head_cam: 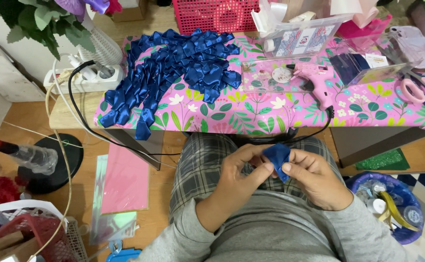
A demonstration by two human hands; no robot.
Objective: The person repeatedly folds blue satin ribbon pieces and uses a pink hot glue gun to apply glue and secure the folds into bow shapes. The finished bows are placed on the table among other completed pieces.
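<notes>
Both hands meet over the lap, just below the edge of the low table [251, 121] with its pink floral covering. The left hand [241, 172] and the right hand [314, 177] pinch between them a small folded piece of blue satin ribbon [276, 157]. The left thumb and forefinger close on its left edge; the right thumb presses its right side, with the other right fingers curled underneath. The ribbon piece is folded to a point: its long axis runs from upper left to lower right, and the tip points down and right, toward the right palm. It is held above the plaid trousers, clear of the table. On the table lies a heap of finished blue ribbon petals [173, 73], and to the right of it a pink glue gun [314, 80], its black cord hanging over the table edge. Pink-handled scissors [421, 90] lie at the far right.
</notes>
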